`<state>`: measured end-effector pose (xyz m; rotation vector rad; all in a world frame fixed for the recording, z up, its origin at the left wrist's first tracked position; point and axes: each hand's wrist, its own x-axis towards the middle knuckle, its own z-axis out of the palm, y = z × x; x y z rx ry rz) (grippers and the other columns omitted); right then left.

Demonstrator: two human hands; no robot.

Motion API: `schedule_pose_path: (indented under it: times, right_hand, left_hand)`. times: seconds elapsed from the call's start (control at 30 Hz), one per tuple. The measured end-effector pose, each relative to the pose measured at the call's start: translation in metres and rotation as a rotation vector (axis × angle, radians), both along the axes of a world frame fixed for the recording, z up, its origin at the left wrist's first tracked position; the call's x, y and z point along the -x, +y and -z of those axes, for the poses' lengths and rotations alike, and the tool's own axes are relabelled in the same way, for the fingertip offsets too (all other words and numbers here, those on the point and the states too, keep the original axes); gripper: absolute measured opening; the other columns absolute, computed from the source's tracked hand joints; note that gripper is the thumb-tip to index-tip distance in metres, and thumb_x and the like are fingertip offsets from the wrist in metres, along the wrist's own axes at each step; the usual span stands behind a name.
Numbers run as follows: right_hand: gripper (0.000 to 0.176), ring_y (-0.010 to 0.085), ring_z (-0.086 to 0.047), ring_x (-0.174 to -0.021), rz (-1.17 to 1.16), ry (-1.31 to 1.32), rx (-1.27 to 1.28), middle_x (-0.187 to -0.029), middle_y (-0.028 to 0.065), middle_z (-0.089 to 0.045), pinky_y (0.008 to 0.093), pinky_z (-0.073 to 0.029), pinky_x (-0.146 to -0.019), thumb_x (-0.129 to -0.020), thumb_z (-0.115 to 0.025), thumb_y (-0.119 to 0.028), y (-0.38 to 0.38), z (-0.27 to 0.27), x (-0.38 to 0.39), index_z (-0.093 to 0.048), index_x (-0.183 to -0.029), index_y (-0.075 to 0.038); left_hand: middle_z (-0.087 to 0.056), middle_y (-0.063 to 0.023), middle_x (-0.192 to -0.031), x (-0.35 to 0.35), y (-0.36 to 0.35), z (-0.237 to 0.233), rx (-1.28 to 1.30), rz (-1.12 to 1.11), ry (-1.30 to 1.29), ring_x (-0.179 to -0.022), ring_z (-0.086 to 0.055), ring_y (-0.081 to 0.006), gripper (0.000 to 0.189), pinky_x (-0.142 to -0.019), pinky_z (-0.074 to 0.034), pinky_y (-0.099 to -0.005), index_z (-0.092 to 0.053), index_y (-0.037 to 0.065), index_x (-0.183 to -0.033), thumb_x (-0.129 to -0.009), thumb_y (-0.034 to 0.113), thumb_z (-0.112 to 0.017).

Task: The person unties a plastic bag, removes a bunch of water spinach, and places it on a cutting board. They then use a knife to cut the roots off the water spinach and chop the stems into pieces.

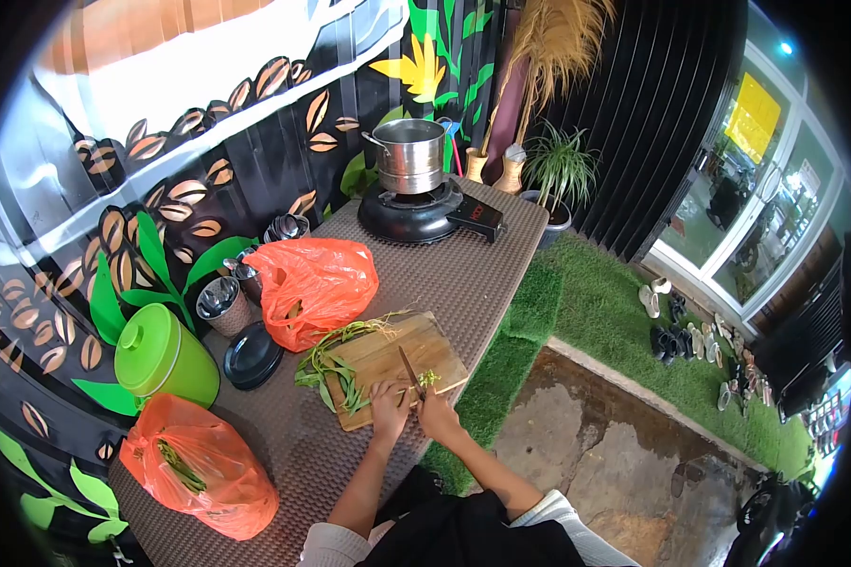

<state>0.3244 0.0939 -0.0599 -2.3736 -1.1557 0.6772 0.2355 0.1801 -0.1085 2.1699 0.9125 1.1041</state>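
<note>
A wooden cutting board (388,354) lies on the table in front of me. My right hand (438,417) is closed round the handle of a knife (408,366), its blade pointing away from me over the board. Close beside it, my left hand (389,404) presses down on the board's near edge, its fingers bent over green stems that are mostly hidden beneath them. Long-stemmed leafy greens (343,386) spread across the board's left side and past its edge. A small heap of chopped green pieces (429,377) sits just right of the blade.
Two orange plastic bags (317,288) (203,472) stand on the brown woven-textured table (303,430). Along the wall are a green lidded bucket (161,354), dark plates (252,356) and a cutlery holder (220,304). A steel pot (411,156) sits on a black gas stove (411,217) at the far end.
</note>
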Motion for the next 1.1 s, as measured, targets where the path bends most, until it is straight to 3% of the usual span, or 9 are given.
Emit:
schedule_pose_path:
  times: [0.07,0.4,0.67,0.93,1.1]
  right_hand:
    - [0.038,0.0467,-0.063,-0.085,0.071,-0.006,0.013,-0.091,0.0304,-0.063,0.0537,-0.051,-0.073,-0.092,-0.049,-0.028,-0.002,-0.002,0.011,-0.041,-0.114,0.003]
    - [0.037,0.0471,-0.062,-0.089,-0.037,-0.014,0.021,-0.096,0.0319,-0.061,0.0539,-0.051,-0.076,-0.093,-0.046,-0.027,0.019,0.008,-0.013,-0.04,-0.115,0.002]
    - [0.045,0.0475,-0.062,-0.088,0.044,-0.03,0.074,-0.095,0.0316,-0.061,0.0537,-0.051,-0.076,-0.093,-0.046,-0.027,0.003,-0.004,0.02,-0.036,-0.124,0.004]
    - [0.042,0.0474,-0.062,-0.089,-0.003,0.028,-0.05,-0.095,0.031,-0.062,0.0553,-0.05,-0.076,-0.093,-0.048,-0.026,0.014,0.009,-0.004,-0.037,-0.121,0.004]
    - [0.038,0.042,-0.065,-0.088,0.055,-0.041,0.027,-0.093,0.0279,-0.065,0.0519,-0.052,-0.077,-0.093,-0.046,-0.025,-0.002,-0.004,0.025,-0.04,-0.121,0.0]
  left_hand:
    - [-0.06,-0.009,-0.086,0.001,-0.001,-0.007,0.025,0.006,0.005,-0.092,-0.052,-0.0294,0.01,-0.086,-0.039,-0.0394,-0.067,0.007,-0.084,-0.075,0.011,-0.068]
    - [-0.061,-0.0059,-0.08,0.002,0.009,0.001,0.066,0.065,0.004,-0.088,-0.052,-0.0281,0.005,-0.083,-0.039,-0.0392,-0.067,0.008,-0.081,-0.076,0.011,-0.067]
    - [-0.062,-0.0062,-0.08,0.001,0.011,0.003,0.11,0.071,0.021,-0.088,-0.052,-0.0284,0.006,-0.082,-0.039,-0.0394,-0.068,0.008,-0.082,-0.076,0.01,-0.067]
    - [-0.064,-0.0068,-0.082,0.008,0.011,0.003,0.01,0.099,-0.068,-0.086,-0.054,-0.0294,0.006,-0.079,-0.043,-0.0385,-0.068,0.006,-0.081,-0.077,0.008,-0.065]
    - [-0.064,-0.0069,-0.081,0.009,0.009,-0.001,0.211,0.143,-0.051,-0.087,-0.055,-0.0279,0.02,-0.08,-0.042,-0.0386,-0.061,0.006,-0.095,-0.076,0.001,-0.062]
